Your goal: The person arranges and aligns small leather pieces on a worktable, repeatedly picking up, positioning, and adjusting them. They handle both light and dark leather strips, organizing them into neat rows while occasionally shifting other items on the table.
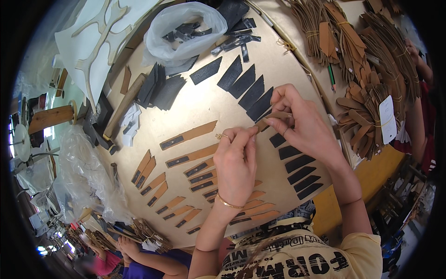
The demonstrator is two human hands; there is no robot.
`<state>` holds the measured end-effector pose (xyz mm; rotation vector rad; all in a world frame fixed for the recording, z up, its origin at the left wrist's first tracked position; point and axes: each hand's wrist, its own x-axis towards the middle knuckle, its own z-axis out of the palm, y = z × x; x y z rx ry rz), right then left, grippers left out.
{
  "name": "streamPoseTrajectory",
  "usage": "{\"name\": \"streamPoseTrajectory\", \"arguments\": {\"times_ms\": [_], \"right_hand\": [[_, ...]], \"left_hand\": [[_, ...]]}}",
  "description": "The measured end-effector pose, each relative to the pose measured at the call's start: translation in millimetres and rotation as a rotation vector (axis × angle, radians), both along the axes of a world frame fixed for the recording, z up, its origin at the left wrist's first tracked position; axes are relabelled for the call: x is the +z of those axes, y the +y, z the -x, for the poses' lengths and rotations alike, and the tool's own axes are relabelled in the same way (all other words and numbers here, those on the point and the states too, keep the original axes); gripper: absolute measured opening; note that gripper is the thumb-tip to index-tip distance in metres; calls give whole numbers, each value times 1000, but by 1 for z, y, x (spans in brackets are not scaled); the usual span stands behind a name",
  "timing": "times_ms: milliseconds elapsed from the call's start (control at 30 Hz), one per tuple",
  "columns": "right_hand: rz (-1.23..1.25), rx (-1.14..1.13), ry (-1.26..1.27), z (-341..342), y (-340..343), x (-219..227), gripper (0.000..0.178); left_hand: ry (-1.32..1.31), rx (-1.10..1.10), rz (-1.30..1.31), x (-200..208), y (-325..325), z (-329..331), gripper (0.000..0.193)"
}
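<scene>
Near the middle of the board, my right hand (304,125) pinches a small brown leather strip (265,124) between thumb and fingers. The fingertips of my left hand (236,162) are closed on the strip's other end, partly hiding it. A curved row of black slanted pieces (242,83) lies beyond and to the right of my hands, some beneath the right one. Left of my left hand, longer tan strips (197,131) bear a dark patch at one end. Shorter tan strips (154,192) with similar dark ends are spread toward the near edge, several partly covered by my left forearm.
A plastic bag of black pieces (186,29) stands at the far side, near stacked black sheets (162,88) and a hammer-like wooden handle (125,104). Tied brown leather bundles (367,107) and a green pencil (331,76) lie right. Another person's hands (127,246) show lower left.
</scene>
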<state>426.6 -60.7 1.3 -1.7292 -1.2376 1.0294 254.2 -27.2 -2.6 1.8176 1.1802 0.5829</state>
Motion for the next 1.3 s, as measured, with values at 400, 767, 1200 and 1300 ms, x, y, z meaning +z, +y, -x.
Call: {"name": "streamPoseTrajectory", "arguments": {"times_ms": [400,767,1200,1300], "right_hand": [[22,-47,-57,-1,-3,10,36],[52,-200,69,-18,-8,3,42],[-4,-188,-116,-12,-11,-3,40],[-62,-200,-257,-8,-16,-6,34]], "left_hand": [[270,-85,-184,7,-11,-9,30],[306,-100,-192,8,-10,-11,29],[322,-100,-202,7,-11,-11,26],[323,-100,-200,7,-11,-12,23]]}}
